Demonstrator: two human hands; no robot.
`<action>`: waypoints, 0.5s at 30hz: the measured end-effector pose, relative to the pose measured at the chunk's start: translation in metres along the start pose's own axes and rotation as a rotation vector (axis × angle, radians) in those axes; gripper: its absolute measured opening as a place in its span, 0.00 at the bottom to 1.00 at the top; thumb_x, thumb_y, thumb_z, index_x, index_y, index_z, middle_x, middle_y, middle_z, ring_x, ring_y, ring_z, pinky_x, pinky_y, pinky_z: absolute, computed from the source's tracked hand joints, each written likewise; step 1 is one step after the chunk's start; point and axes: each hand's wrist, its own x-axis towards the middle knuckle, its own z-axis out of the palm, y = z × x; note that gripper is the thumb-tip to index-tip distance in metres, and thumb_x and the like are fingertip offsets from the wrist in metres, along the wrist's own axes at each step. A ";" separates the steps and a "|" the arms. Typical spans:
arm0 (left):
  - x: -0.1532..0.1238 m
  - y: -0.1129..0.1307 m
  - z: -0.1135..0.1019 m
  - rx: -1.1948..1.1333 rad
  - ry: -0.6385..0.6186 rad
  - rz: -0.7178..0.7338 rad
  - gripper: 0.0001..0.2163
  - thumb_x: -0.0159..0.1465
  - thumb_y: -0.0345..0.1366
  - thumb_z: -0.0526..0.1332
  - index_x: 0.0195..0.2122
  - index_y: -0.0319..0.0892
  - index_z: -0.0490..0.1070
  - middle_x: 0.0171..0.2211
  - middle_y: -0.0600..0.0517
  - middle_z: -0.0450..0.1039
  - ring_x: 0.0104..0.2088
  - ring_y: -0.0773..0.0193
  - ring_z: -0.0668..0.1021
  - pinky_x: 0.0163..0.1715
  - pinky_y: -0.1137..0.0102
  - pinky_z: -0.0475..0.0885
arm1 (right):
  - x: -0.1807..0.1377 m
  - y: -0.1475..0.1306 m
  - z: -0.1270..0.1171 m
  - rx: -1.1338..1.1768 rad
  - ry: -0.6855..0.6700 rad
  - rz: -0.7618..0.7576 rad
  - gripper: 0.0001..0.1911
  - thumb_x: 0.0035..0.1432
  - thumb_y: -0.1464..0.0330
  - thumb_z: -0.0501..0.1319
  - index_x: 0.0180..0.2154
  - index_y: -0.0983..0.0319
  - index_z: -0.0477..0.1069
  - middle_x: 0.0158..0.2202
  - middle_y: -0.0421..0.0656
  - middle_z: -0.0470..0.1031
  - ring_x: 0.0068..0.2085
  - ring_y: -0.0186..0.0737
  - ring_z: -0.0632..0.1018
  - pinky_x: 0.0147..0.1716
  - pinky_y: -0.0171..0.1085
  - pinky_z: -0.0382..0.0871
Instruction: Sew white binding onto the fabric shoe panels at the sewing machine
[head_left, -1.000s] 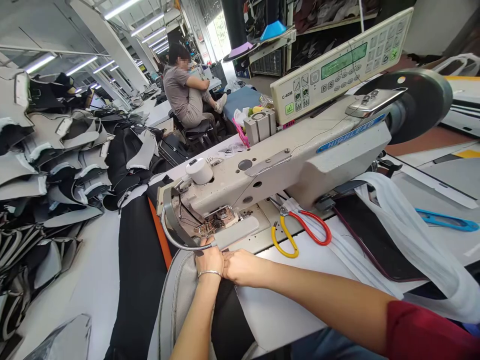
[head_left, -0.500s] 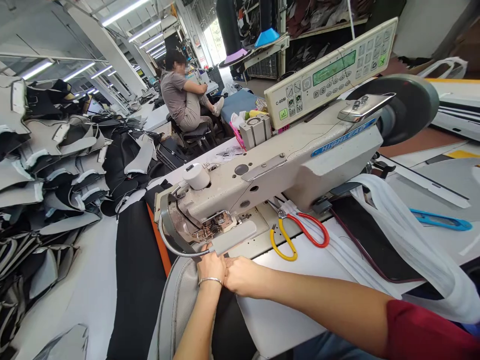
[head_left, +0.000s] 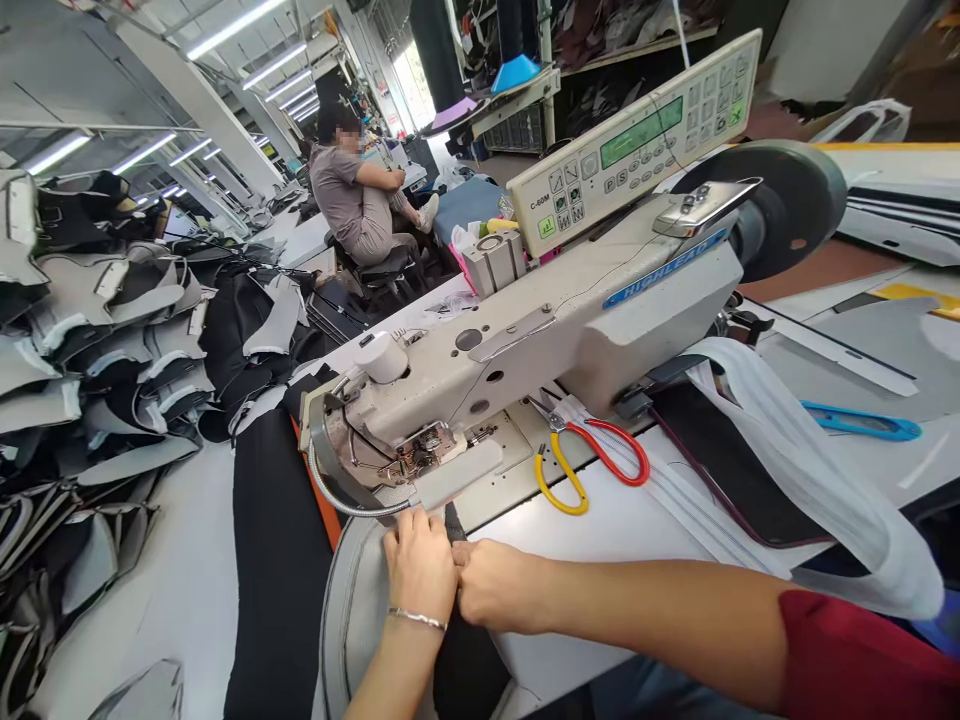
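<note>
A grey padded fabric piece (head_left: 356, 600) with a black panel (head_left: 471, 655) lies at the head of a sewing machine (head_left: 555, 345), its far end under the needle area. My left hand (head_left: 421, 565), with a silver bracelet at the wrist, has its bent fingers pressed on the grey fabric just in front of the machine's pale guard (head_left: 457, 475). Touching it on the right, my right hand (head_left: 496, 588) is closed in a fist on the fabric's black edge. The fingertips of the right hand are hidden.
Scissors (head_left: 559, 455) with red and yellow handles lie on the machine bed. Right of them are white webbing (head_left: 847, 500) and a blue thread snipper (head_left: 862, 421). A control panel (head_left: 637, 150) stands behind. Stacked grey and black pieces (head_left: 112, 350) fill the left; a person (head_left: 360, 190) sits beyond.
Both hands have drawn back a little from the needle area toward me, and the left fingers have come out from beside the guard. More black edge shows between them. The view has shifted slightly.
</note>
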 end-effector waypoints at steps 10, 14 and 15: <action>0.027 -0.004 0.014 -0.009 -0.062 0.061 0.16 0.57 0.27 0.46 0.35 0.40 0.73 0.33 0.48 0.71 0.39 0.61 0.72 0.42 0.70 0.64 | 0.009 0.013 0.011 -0.052 -0.016 0.050 0.07 0.49 0.70 0.53 0.22 0.60 0.67 0.27 0.37 0.74 0.31 0.36 0.71 0.26 0.33 0.64; 0.028 -0.013 0.038 -0.051 0.045 0.151 0.16 0.54 0.26 0.47 0.34 0.40 0.74 0.31 0.46 0.72 0.38 0.58 0.73 0.43 0.65 0.65 | -0.010 0.002 -0.026 -0.068 -0.159 0.033 0.12 0.51 0.73 0.48 0.20 0.58 0.64 0.28 0.30 0.75 0.28 0.29 0.72 0.19 0.27 0.58; 0.029 -0.013 0.044 -0.116 0.110 0.162 0.15 0.54 0.27 0.48 0.32 0.40 0.74 0.30 0.46 0.71 0.37 0.57 0.73 0.44 0.63 0.65 | -0.021 0.002 -0.041 -0.055 -0.190 0.082 0.12 0.52 0.72 0.47 0.21 0.57 0.64 0.29 0.29 0.75 0.27 0.28 0.72 0.16 0.27 0.55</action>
